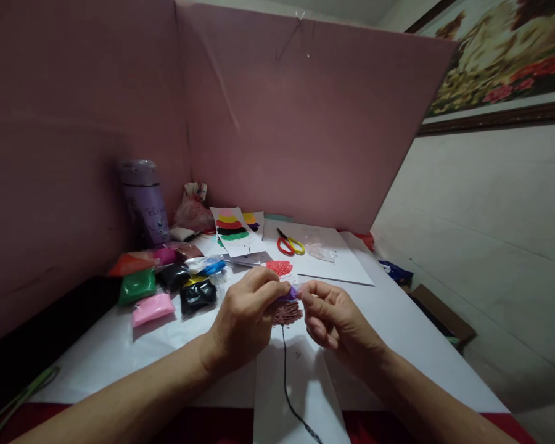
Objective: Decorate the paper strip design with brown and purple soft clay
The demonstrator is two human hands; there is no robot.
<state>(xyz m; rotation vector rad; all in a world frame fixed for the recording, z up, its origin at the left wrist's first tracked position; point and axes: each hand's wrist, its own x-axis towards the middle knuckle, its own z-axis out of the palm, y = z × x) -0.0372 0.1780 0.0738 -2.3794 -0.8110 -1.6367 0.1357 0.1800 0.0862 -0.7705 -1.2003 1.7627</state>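
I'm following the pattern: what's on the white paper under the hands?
A red patch, a brown patch and a black line show. The left hand and purple piece hide part of the paper; what's beneath cannot be seen.

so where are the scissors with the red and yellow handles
In the head view, the red-and-yellow-handled scissors lie just right of centre on a flat white board, with a clear plastic packet close on their right.
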